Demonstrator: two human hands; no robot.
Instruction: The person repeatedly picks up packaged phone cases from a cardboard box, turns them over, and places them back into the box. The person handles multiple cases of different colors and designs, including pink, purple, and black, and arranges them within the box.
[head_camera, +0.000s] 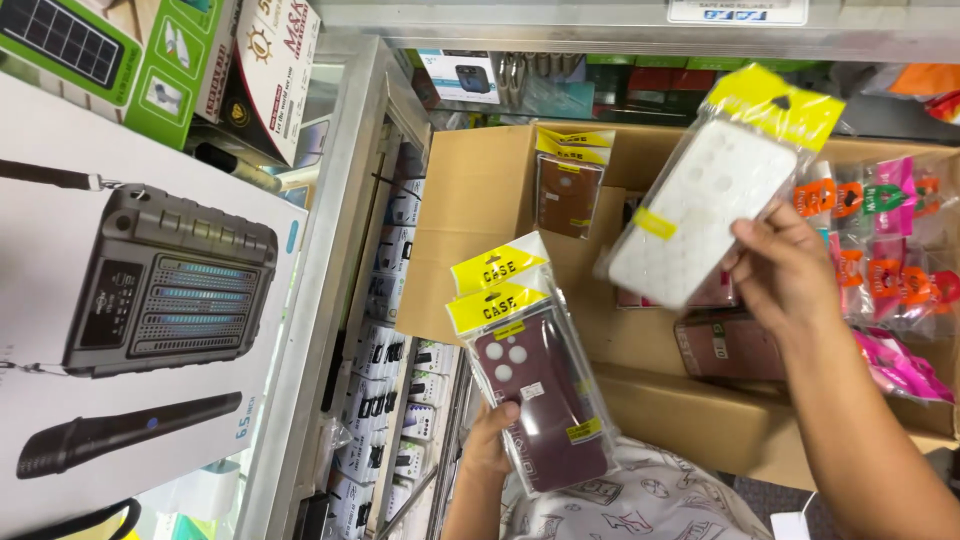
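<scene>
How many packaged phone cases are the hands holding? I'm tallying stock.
3 that I can make out: two stacked maroon cases in the left hand, one white case in the right hand. More may be hidden behind the front pack.

Cardboard box (480, 190) ahead w/ packaged cases (570, 185) inside, speaker box (150, 290) left, shelf stock (390, 380) between.

A maroon phone case (540, 400) sits in a clear bag with a yellow header card, tilted with the header toward 11 o'clock, a second matching header peeking out behind it. It is gripped from below at its lower edge. A white phone case (700, 215) in a similar clear bag leans toward 1 o'clock, pinched at its lower right side, up at 2 o'clock from the maroon one.
</scene>
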